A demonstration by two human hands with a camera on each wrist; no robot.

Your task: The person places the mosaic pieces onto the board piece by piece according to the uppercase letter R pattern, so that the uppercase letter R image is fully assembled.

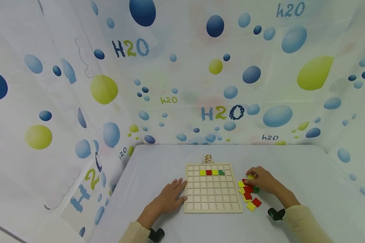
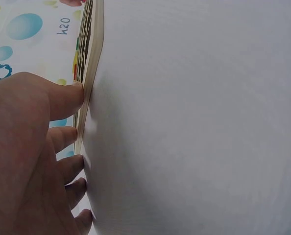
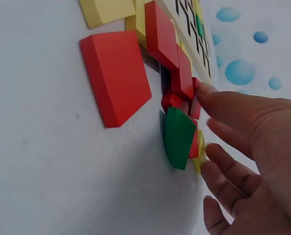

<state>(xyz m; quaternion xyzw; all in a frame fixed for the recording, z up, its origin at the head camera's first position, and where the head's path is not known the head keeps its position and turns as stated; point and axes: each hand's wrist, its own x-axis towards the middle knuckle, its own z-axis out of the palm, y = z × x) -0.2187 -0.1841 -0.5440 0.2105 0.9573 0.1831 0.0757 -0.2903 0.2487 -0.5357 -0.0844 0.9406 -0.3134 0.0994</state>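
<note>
A wooden grid board [image 1: 213, 195] lies on the table, with a row of yellow, red, yellow and green pieces in its upper part. My left hand [image 1: 171, 195] rests at the board's left edge; in the left wrist view the thumb [image 2: 67, 100] touches its wooden side. Over a loose pile right of the board hovers my right hand [image 1: 263, 180], thumb and fingers apart. Its thumb [image 3: 209, 93] reaches a red block [image 3: 196, 105] in the right wrist view, beside a green curved-edge block [image 3: 179, 139]. A red block [image 3: 116, 76] lies nearer that camera.
A small printed pattern card [image 1: 208, 158] lies behind the board. Loose yellow blocks [image 1: 250, 206] and red blocks [image 1: 257, 202] spread along the board's right side, some overlapping. A white sheet with bubble prints [image 1: 182, 111] hangs behind the white table [image 1: 158, 162].
</note>
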